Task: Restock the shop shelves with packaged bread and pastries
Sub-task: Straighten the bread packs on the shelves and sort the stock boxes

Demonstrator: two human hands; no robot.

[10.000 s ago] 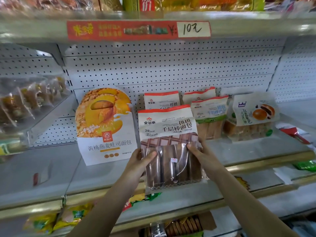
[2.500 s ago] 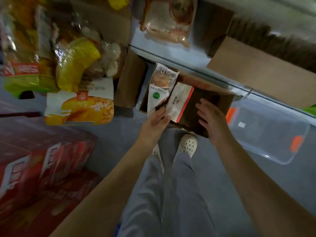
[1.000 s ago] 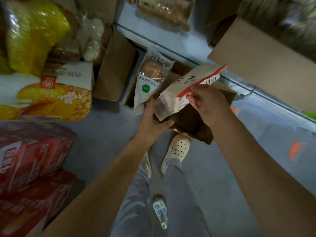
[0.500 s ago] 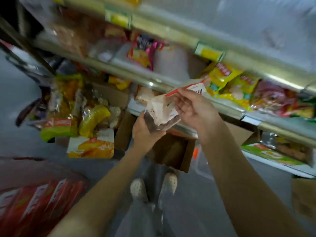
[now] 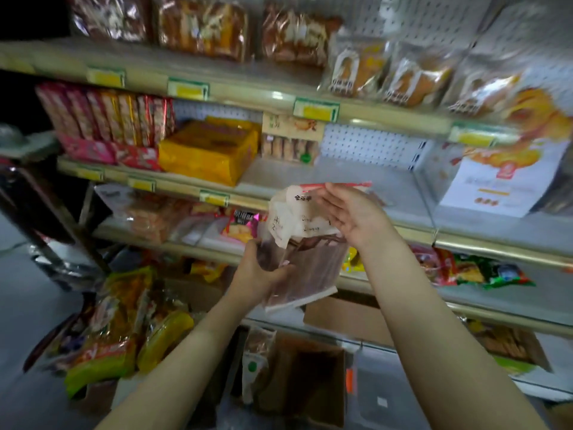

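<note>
I hold a bread pack [image 5: 305,240] in front of the shelves; it has a white label, a red top strip and a clear lower half showing dark brown bread sticks. My left hand [image 5: 263,274] grips its lower left corner. My right hand [image 5: 356,217] holds its upper right, fingers up at the red strip. Behind the pack, the grey middle shelf [image 5: 366,181] has a bare stretch in front of the white pegboard. A large white and orange toast pack [image 5: 502,172] stands to the right on that shelf.
A yellow package [image 5: 210,150] and red biscuit packs [image 5: 105,119] fill the shelf's left part. An open cardboard box [image 5: 313,386] with one more bread pack [image 5: 255,361] sits on the floor beside a clear plastic bin [image 5: 387,398]. Loose snack bags [image 5: 124,321] are piled at the lower left.
I took the bread pack out of the floor box with both hands and raised it. My view swung up from the floor to the shelves.
</note>
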